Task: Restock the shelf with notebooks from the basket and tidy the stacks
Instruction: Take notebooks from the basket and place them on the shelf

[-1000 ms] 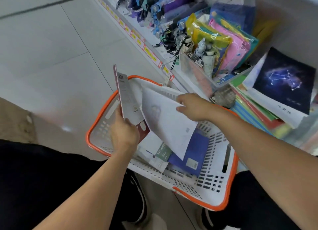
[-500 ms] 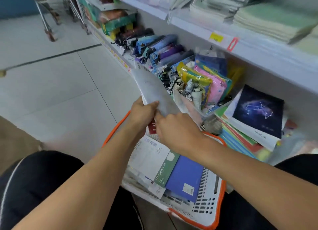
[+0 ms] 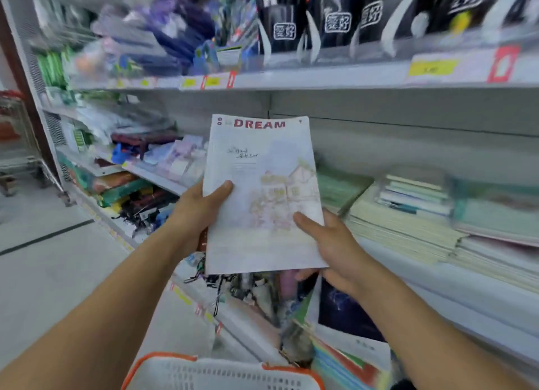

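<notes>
So the white metal shelf unit (image 3: 320,77) fills most of the view. The shelf board just right of the held notebook carries pale stacks of notebooks (image 3: 408,223), cream and mint covers, a bit uneven at the edges. Well below the notebook, at the bottom edge, is the rim of the white plastic basket with orange trim (image 3: 221,369).

The thing that matters: a thin white softcover notebook with red "DREAM" lettering and a faint house sketch (image 3: 262,191), held upright in the air in front of the shelves, not on any stack yet. My guess is it's light and floppy, the top edge already looks slightly bowed, and the cover is probably a bit slick. Supporting it by both lower side edges seems the sane way to keep it flat.

That's the grip here. The left hand (image 3: 198,211) pinches the notebook's left edge, thumb on the cover. The right hand (image 3: 329,244) clasps the lower right corner, fingers laid across the front.
</notes>
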The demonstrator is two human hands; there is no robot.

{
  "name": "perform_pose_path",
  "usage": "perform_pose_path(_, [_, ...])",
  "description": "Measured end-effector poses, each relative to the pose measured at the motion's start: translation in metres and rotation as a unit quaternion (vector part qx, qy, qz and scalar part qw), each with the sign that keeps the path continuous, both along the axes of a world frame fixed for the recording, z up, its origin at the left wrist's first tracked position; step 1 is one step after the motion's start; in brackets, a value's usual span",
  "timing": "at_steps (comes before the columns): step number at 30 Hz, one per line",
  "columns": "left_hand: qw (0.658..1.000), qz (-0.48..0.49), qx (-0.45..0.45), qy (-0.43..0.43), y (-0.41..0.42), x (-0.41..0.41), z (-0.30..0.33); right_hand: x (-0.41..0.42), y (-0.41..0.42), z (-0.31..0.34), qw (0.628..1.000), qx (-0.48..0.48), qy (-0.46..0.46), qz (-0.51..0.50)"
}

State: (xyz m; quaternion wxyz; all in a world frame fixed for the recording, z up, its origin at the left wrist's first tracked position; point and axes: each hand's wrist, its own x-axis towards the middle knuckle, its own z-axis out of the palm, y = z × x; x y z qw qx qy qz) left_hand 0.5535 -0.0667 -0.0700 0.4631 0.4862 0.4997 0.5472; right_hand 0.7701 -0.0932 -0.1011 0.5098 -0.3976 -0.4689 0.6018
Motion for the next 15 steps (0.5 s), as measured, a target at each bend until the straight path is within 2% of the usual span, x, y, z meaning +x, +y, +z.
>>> perform_pose_path(2, [0.996,-0.050,-0.041,0.060,0.014,0.012,0.013,0.006,0.005,0.005,0.998,-0.028,0.036,-0.043])
perform_pose_path(4, [0.988,-0.094,-0.088,0.084,0.026,0.022,0.016,0.011,0.011,0.012,0.990,-0.073,0.076,-0.091])
perform_pose_path(6, [0.985,-0.081,-0.120,0.095,0.044,0.032,0.011,0.015,0.021,0.020,0.978,-0.116,0.106,-0.141])
perform_pose_path(9, [0.989,-0.031,-0.137,0.051,0.077,0.047,-0.002,0.018,0.036,0.034,0.967,-0.153,0.119,-0.164])
perform_pose_path(15, [0.991,0.015,-0.136,-0.010,0.131,0.066,-0.018,0.028,0.069,0.047,0.973,-0.139,0.083,-0.162])
